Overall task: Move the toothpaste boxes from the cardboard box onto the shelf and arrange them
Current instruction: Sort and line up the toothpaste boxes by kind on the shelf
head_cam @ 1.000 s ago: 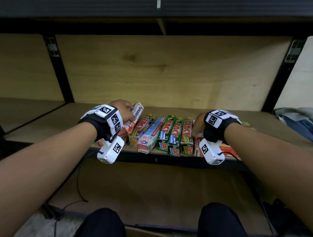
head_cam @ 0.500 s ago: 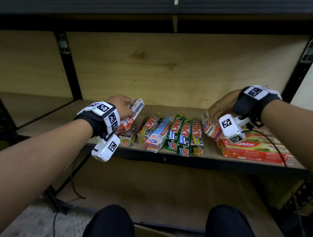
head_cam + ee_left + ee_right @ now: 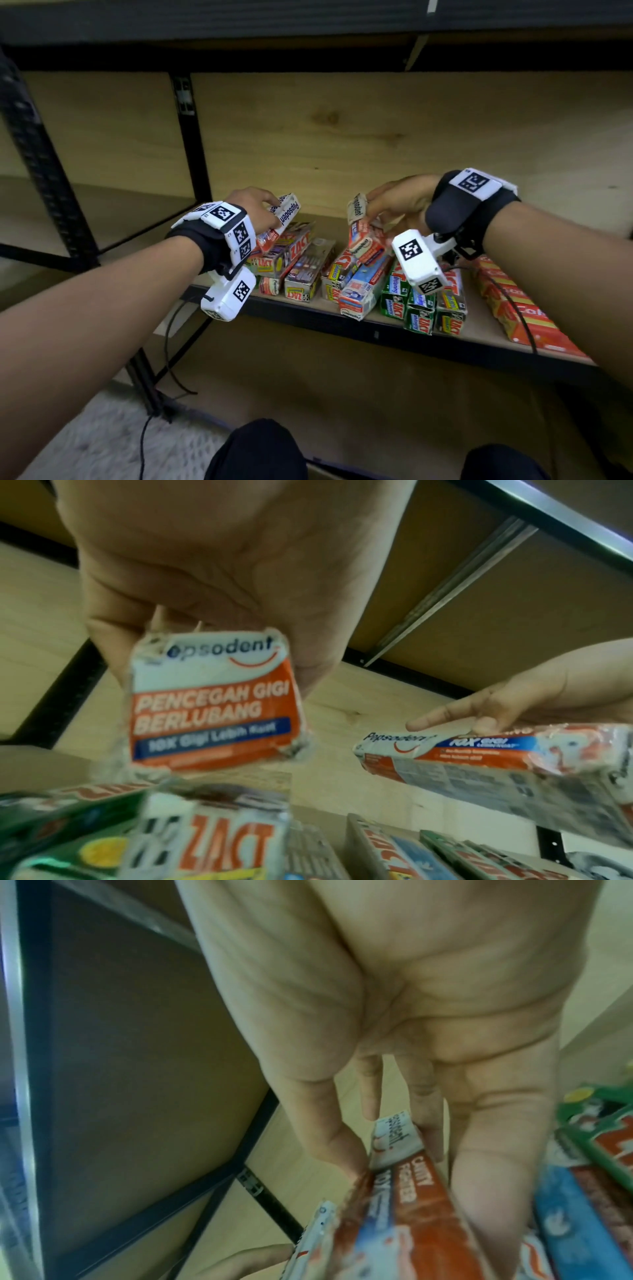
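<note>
Arranging stage: most boxes already lying on wooden shelf (image 3: 479, 329).
Left hand (image 3: 253, 209) gripping white-and-red Pepsodent carton (image 3: 286, 214) at 9 o'clock; right hand (image 3: 397, 205) pinching second Pepsodent carton (image 3: 359, 236) at 3 o'clock; both unplaced.

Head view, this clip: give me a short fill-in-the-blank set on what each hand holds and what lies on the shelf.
1. The left hand holds a box branded ____.
2. The right hand holds a ____ box above the row.
3. The three green boxes lying on the shelf read ____.

Missing words: Pepsodent; Pepsodent; ZACT
</note>
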